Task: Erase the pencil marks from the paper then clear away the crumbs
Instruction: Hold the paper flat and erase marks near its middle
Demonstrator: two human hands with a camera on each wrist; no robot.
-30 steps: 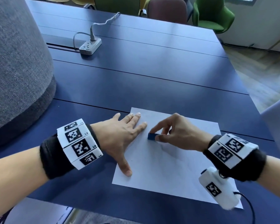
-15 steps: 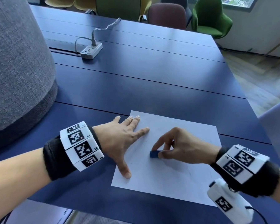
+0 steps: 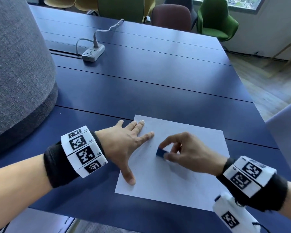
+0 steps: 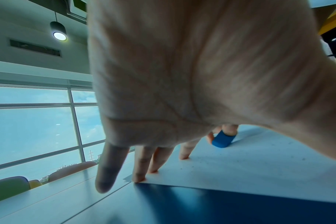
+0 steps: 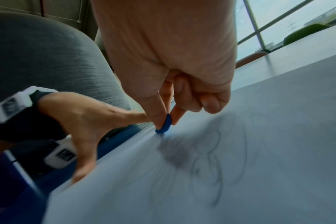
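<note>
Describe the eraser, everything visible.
The eraser is a small blue block with rounded edges, matte and rubbery-looking. The right hand pinches it between thumb and fingertips, tilted, its lower end pressed on the paper left of centre, near the left hand's index finger. Faint pencil lines remain beside it.

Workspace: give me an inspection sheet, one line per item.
Surface: dark blue table, seams running across.
Job's things: white paper flat near the front edge; pencil marks remain; crumbs scattered; blue eraser on the sheet.
Clutter: grey fabric mass at left.
Grippers: left hand flat, pressing the paper's left edge; right hand pinches the eraser.
Cables: power strip with one grey cable plugged in.
Surroundings: chairs, window.
</note>
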